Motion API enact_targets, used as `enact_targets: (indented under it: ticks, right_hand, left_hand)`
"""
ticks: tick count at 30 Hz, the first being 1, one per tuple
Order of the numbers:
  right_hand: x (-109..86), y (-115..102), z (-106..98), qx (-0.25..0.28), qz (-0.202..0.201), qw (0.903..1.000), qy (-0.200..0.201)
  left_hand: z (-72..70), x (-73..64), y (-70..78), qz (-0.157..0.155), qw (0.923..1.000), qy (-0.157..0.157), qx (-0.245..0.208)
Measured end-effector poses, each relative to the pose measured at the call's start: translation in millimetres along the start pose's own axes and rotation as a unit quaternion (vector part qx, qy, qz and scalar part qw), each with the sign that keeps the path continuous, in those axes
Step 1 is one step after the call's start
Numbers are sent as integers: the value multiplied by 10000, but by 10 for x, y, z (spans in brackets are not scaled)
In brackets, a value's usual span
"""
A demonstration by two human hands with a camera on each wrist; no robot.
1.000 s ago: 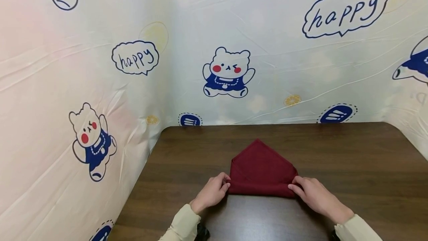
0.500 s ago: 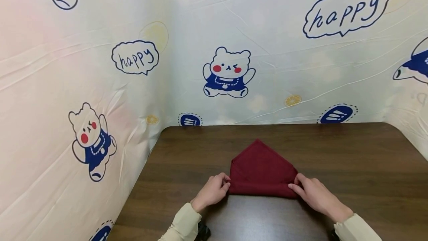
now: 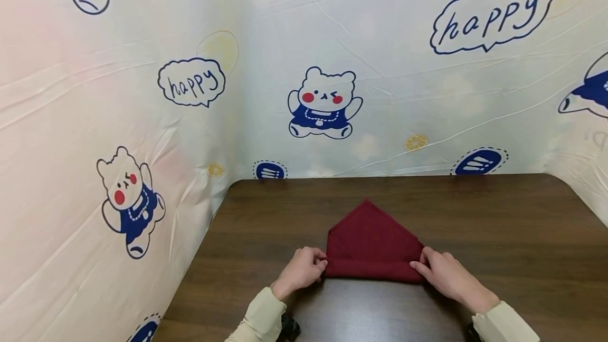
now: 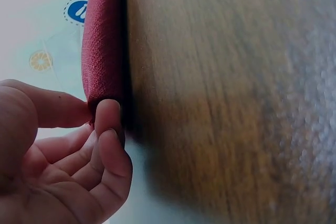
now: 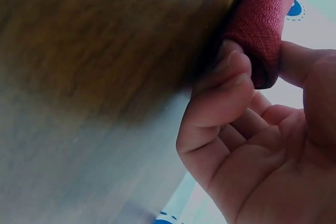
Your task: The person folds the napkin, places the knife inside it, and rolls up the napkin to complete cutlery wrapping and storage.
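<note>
A dark red cloth napkin (image 3: 372,239) lies on the brown wooden table, its far part folded to a point and its near edge rolled into a thick band. At the left end of the roll, my left hand (image 3: 300,269) pinches the cloth between thumb and fingers; the left wrist view shows the rolled end (image 4: 105,40) between the fingertips. My right hand (image 3: 451,278) pinches the opposite end, with the thumb on one side of the roll (image 5: 262,30) and curled fingers on the other in the right wrist view. The roll's underside is hidden.
The wooden table (image 3: 275,210) has rounded far corners. Behind it and to the left hangs a pale curtain (image 3: 266,30) printed with bears and speech bubbles. Light sleeves (image 3: 261,315) cover both forearms, with a dark strap or device at each wrist.
The napkin has shifted very slightly toward me, its tip and near edge a little lower in the head view. The right fingers have adjusted slightly; both hands keep their hold.
</note>
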State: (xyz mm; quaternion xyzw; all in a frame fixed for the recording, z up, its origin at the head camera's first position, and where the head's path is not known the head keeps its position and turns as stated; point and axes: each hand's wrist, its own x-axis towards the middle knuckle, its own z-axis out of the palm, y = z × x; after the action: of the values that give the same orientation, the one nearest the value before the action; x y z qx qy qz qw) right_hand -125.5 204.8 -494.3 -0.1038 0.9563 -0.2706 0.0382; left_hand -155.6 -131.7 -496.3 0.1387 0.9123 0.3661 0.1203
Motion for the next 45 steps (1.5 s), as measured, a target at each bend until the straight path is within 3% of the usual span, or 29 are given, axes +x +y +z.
enact_targets:
  ticks: [6, 10, 15, 17, 21, 23, 29, 34, 37, 40, 42, 45]
  right_hand:
    - [17, -3, -6, 73, 211, 9997, -28]
    - [19, -2, -6, 53, 264, 9996, -49]
    - [19, 1, 9, 34, 309, 9995, -31]
    - [16, -3, 17, 44, 337, 9994, -16]
    - [9, -4, 32, 21, 290, 9996, 16]
    - [2, -5, 35, -41, 312, 9995, -4]
    - [-18, -27, 21, -450, 519, 9976, -63]
    - [-25, -69, 33, -785, 232, 9963, 263]
    - [-12, -99, 80, -1050, -366, 9900, 871]
    - [-3, -144, 141, -1389, -1017, 9743, 1450]
    - [-5, -186, 181, -1615, -1264, 9661, 1569]
    - [-27, -265, 205, -1786, -1422, 9633, 1410]
  left_hand:
    - [-10, 12, -12, 25, 9998, 136, -146]
    - [-16, 11, -6, 118, 9993, 357, -5]
    - [-7, -6, -4, 745, 9932, 691, 566]
    - [2, -14, -1, 1188, 9854, 750, 959]
    - [21, -27, 32, 2008, 9598, 753, 1811]
    - [31, -34, 53, 2251, 9483, 689, 2130]
    - [54, -71, 120, 2444, 9233, 379, 2939]
    - [74, -102, 159, 2529, 9001, 357, 3530]
    - [81, -116, 172, 2587, 8934, 376, 3654]
    - [82, -129, 190, 2583, 8912, 337, 3714]
    - [80, -134, 210, 2537, 8904, 295, 3767]
    - [84, -132, 235, 2482, 8886, 281, 3847]
